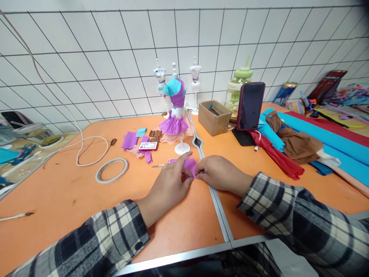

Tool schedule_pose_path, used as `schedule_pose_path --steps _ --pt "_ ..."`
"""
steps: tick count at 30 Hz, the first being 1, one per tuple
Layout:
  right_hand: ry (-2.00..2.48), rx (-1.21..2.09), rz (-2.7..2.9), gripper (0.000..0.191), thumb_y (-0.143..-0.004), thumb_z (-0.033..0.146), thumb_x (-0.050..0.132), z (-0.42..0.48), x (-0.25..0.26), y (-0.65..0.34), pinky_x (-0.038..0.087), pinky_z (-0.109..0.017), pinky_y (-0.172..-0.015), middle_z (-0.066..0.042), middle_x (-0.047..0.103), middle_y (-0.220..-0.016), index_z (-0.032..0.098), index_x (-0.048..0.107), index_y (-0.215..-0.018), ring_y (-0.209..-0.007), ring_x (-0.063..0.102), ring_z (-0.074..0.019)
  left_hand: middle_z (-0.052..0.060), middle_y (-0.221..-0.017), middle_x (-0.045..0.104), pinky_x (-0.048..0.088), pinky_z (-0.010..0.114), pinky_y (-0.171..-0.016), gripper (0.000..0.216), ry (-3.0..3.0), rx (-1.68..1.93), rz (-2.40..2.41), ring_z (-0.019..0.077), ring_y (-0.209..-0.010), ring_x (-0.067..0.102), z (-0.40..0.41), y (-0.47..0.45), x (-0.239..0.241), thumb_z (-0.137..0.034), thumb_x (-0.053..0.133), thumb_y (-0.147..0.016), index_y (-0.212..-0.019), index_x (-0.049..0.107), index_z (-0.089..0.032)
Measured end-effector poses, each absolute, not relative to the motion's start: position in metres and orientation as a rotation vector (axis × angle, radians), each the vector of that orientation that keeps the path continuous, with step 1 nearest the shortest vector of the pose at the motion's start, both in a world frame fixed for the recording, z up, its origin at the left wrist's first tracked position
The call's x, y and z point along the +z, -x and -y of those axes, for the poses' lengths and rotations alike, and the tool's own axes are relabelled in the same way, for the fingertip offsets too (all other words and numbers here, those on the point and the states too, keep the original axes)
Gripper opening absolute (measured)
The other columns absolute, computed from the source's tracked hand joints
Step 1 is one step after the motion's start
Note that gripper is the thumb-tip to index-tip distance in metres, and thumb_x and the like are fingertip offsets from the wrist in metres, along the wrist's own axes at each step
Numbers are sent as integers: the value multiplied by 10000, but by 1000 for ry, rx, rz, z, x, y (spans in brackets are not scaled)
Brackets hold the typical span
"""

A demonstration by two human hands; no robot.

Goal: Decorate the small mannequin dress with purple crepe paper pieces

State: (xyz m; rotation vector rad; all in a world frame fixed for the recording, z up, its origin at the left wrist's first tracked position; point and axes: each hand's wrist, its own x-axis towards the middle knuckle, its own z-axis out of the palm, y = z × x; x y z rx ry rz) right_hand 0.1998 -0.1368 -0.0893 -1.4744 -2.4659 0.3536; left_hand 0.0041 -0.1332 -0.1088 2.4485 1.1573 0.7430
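Between my hands a small piece of purple crepe paper [190, 165] lies near the table's metal seam. My left hand [171, 179] pinches its lower edge with thumb and finger. Right beside it, my right hand [216, 171] grips the same edge with closed fingertips. A pair of scissors [158, 166] lies partly hidden behind my left hand. Just beyond stands a miniature dress form [177, 104] on a white base, dressed in a blue and purple paper top and a ruffled purple skirt over peach paper.
Left are a tape roll [112, 171], a small staple box [148, 146], paper scraps [130, 140] and a white cable [82, 150]. Behind stand a cardboard box [215, 123], two more dress forms [195, 75], a propped phone [250, 105] and a green bottle [239, 82]. Crepe rolls [328, 134] lie right.
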Motion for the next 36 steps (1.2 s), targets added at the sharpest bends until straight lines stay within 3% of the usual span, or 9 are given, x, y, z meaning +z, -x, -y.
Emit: schedule_pose_path --steps 11,19,29,36 --pt "1486 440 2402 150 -855 158 610 136 -95 -197 310 -258 -613 3 696 -744 212 746 -826 -686 575 -135 13 -919 742 509 321 -733 744 -2399 742 -1117 198 -828 699 132 -2 -111 -54 570 -816 -1488 322 -257" --pt "1436 250 2470 150 -917 225 594 142 -93 -195 318 -270 -658 -41 697 -884 201 732 -864 -818 598 -169 -12 -906 763 477 394 -861 677 -2471 723 -1117 217 -871 702 130 -2 -110 -49 592 -810 -1424 396 -254" --pt "1536 257 2467 149 -935 278 605 143 -90 -196 275 -281 -614 -8 743 -884 266 754 -934 -819 629 -176 30 -997 760 516 363 -786 583 -2433 696 -1137 223 -898 718 130 0 -111 -88 575 -850 -1383 413 -257" --pt "1513 210 2491 203 -939 211 554 145 -90 -194 316 -281 -667 -50 707 -876 209 745 -870 -849 612 -187 -5 -937 763 485 391 -804 524 -2516 665 -1151 231 -885 702 130 -1 -107 -79 607 -842 -1307 445 -258"
